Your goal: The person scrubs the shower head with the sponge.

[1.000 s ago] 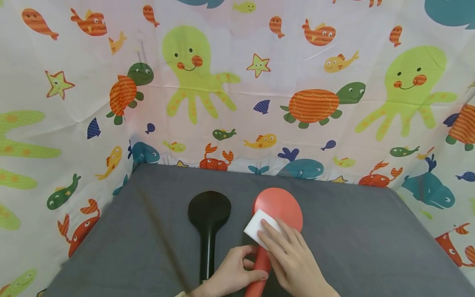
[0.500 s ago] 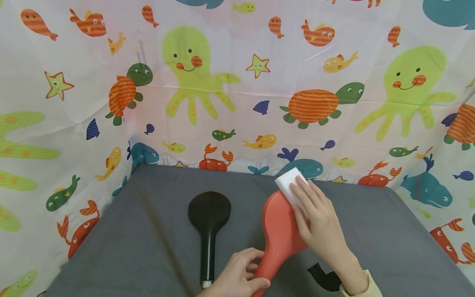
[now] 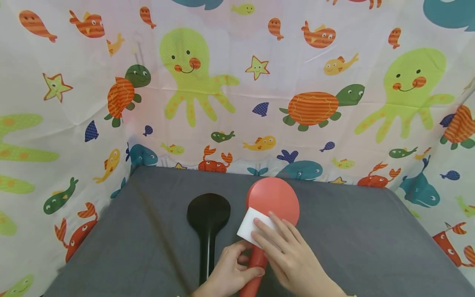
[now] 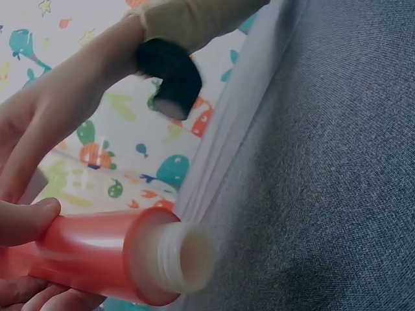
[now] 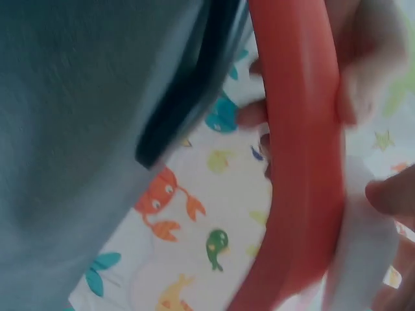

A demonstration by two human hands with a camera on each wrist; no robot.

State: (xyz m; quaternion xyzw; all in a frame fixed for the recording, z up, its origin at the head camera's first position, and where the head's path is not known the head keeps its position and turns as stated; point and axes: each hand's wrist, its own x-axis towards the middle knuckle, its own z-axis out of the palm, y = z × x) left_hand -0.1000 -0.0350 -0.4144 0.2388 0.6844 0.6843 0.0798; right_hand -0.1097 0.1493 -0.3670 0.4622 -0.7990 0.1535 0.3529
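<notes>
Here, near to far:
Left hand [image 3: 231, 274]: curled round the handle of the red shower head [image 3: 272, 198], the sensible place to grip; it looks a stiff, light, smooth plastic.
Right hand [image 3: 285, 251]: flat fingers pressing a white sponge [image 3: 249, 225], probably soft, on its face.
Black shower head [image 3: 208, 214]: lying alongside on the grey tabletop [image 3: 352, 231].
</notes>
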